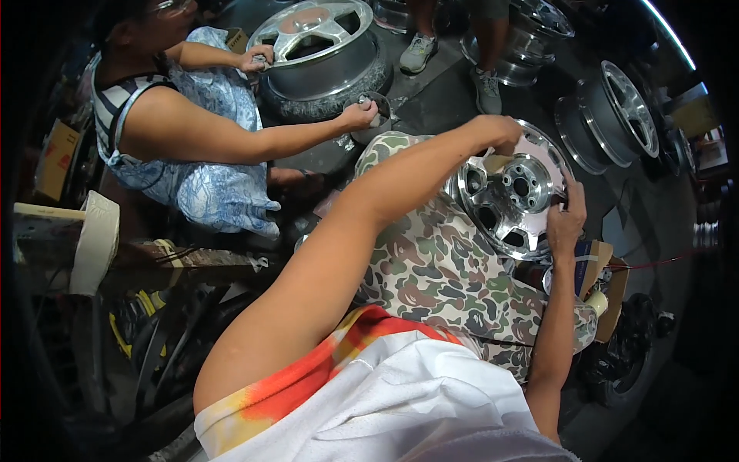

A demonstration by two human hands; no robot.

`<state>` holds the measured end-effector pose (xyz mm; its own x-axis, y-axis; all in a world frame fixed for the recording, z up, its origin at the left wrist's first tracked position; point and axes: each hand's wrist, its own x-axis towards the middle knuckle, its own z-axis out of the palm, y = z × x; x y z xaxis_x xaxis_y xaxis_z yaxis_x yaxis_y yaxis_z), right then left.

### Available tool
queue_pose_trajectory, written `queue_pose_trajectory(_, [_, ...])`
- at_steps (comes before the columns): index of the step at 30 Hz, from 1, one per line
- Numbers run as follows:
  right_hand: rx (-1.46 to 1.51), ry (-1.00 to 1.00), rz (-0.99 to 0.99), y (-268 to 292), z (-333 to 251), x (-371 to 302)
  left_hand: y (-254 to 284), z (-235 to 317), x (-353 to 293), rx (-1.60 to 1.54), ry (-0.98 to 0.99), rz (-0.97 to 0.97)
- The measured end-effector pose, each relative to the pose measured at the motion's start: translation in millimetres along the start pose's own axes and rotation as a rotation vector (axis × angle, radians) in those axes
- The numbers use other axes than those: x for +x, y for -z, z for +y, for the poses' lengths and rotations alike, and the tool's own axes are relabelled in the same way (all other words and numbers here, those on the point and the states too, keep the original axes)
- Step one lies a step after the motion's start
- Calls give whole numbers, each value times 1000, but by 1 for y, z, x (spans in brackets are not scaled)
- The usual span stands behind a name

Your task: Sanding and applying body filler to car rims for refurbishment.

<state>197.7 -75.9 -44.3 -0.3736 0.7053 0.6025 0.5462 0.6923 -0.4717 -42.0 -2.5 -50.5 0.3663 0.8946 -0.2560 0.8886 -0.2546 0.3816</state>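
A shiny five-spoke alloy wheel rim (533,232) rests tilted against my camouflage-trousered legs, its hub face turned up toward me. My left hand (500,135) reaches across to the rim's far upper edge, fingers curled down over a small tan piece (499,162) pressed near a spoke; its kind is unclear. Along the right edge, my right hand (567,218) grips the outer lip, thumb and fingers spread over it. A pinkish-grey film covers part of the rim's upper right face.
On the left a seated person (185,115) works at a larger wheel rim (319,65) lying on a tire (327,100), one hand at a small grey tub (377,127). Another person's shoes (419,54) stand beyond. More rims (616,115) stand at right, above an open cardboard box (612,296).
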Motion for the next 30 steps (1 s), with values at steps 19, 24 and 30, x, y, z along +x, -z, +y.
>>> queue_pose_trajectory(19, [-13, 269, -8, 1, -21, 30, -10, -59, -18, -20, 192, -125])
queue_pose_trajectory(24, [35, 180, -26, 14, -15, 22, -13, -59, -11, -20, 177, -165])
queue_pose_trajectory(30, [-44, 29, -106, 26, -3, 5, -18, -51, -4, -26, 136, -159])
